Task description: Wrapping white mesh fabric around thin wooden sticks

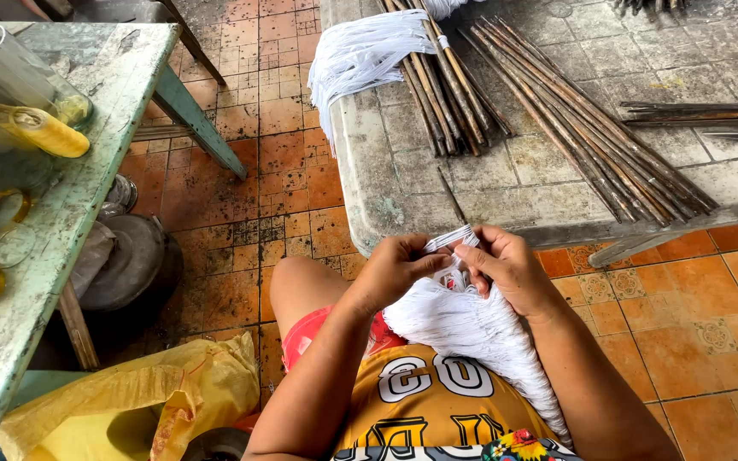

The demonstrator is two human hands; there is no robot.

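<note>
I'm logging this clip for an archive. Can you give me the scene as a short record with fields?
left hand: pinches the white string bundle
right hand: grips the same bundle's top
bundle: lies across the lap
stone table: dark sticks, another white bundle
green table: glass jars
floor: yellow bag

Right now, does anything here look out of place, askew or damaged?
Mostly orderly. One bundle of white strands droops over the stone table's edge, and a single thin stick lies apart from the stick piles. Both hands, left and right, grip the white bundle on the lap. Nothing looks spilled.
</note>
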